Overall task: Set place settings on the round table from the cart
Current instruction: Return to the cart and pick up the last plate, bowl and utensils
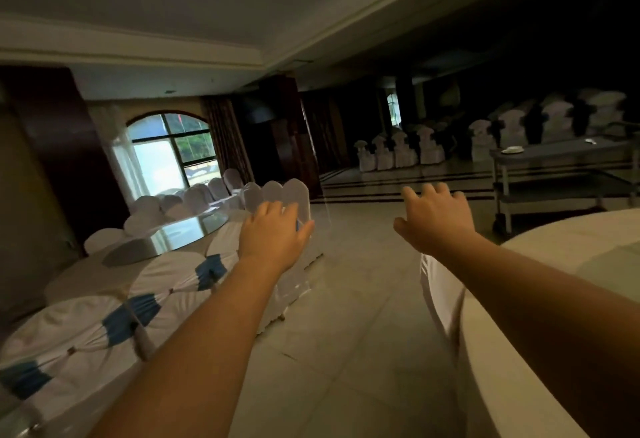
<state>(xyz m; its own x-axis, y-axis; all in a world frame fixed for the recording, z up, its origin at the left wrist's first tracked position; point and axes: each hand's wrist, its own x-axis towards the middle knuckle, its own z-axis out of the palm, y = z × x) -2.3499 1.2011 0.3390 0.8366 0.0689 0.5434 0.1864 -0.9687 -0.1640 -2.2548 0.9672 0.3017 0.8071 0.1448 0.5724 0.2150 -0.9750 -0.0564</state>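
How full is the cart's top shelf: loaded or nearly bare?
Nearly bare. The cart top shelf shows only a small plate and one small white item.

No readable text, label, number or sign shows anywhere.

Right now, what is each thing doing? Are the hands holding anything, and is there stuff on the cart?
left hand: open, holding nothing, raised in the air.
right hand: open, fingers spread, holding nothing.
cart: standing across the room, out of both hands' touch.
plate: resting on the cart's top shelf.
round table: covered with a cloth, no settings on the part that shows.
covered chairs: pushed in around the other table.
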